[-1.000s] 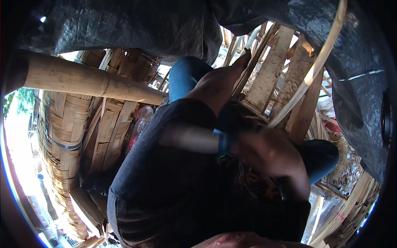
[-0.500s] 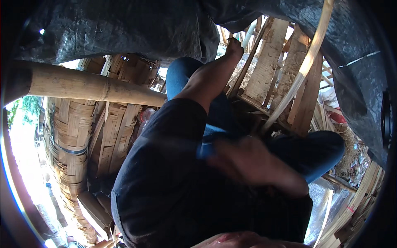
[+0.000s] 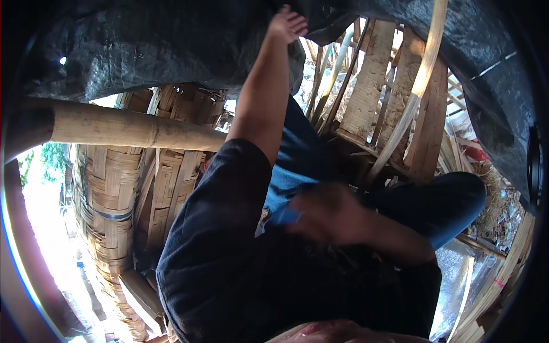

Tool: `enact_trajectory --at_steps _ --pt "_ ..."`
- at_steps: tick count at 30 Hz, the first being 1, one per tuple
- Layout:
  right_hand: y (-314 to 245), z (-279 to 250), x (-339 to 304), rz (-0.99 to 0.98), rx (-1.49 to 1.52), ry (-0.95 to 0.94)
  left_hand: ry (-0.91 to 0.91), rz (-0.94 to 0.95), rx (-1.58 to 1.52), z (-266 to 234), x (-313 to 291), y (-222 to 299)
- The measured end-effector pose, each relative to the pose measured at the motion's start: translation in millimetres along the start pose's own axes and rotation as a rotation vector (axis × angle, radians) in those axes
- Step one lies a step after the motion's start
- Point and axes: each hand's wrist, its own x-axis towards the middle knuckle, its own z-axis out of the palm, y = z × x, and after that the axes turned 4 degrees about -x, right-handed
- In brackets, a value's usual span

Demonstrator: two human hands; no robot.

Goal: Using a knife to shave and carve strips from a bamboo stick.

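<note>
My left arm reaches far forward, and my left hand [image 3: 287,26] is against or just in front of the black plastic sheet [image 3: 189,51]. Its fingers are apart, with nothing visible in them. My right hand [image 3: 329,214] is over my lap, close to my dark shirt, smeared by motion. Beside its fingers is a small bright blue patch [image 3: 285,216]; whether the hand holds it cannot be made out. My blue jeans [image 3: 297,154] show beneath both arms, with a knee bent out to the right.
A thick bamboo pole [image 3: 131,127] crosses at the left above a woven bamboo roll [image 3: 111,194]. A thin slanted pole [image 3: 414,94] stands before wooden boards [image 3: 369,86]. Bundled bamboo strips [image 3: 497,286] lie at the lower right, near a clear plastic sheet [image 3: 454,268].
My left hand has moved up and to the left, from a closed fist near my knee to open fingers by the black sheet. My right hand keeps moving over my lap, blurred.
</note>
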Motion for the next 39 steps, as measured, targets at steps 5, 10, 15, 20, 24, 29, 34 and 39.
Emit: enact_trajectory --at_steps 5,10,15,20,24,29,34,39 --pt "50 22 -32 0.473 -0.121 -0.376 0.195 -0.001 -0.67 -64 -4 18" --pt "10 17 -11 0.028 0.111 -0.151 0.311 0.036 -0.831 -68 1 13" --pt "53 20 -24 0.48 -0.154 -0.039 0.403 0.114 -0.596 -51 -1 8" --pt "50 5 0 0.189 -0.07 -0.078 0.269 0.069 -0.116 3 -14 -30" --pt "97 -8 0 0.701 -0.483 -0.123 0.262 0.013 0.112 15 -20 -44" --pt "81 -6 -2 0.465 -0.451 -0.338 0.23 0.064 0.312 43 -7 -64" --pt "72 -12 20 0.636 -0.332 -0.149 0.295 0.395 0.809 5 37 -86" --pt "104 1 1 0.56 -0.459 -0.147 0.212 0.527 1.07 31 -6 -80"
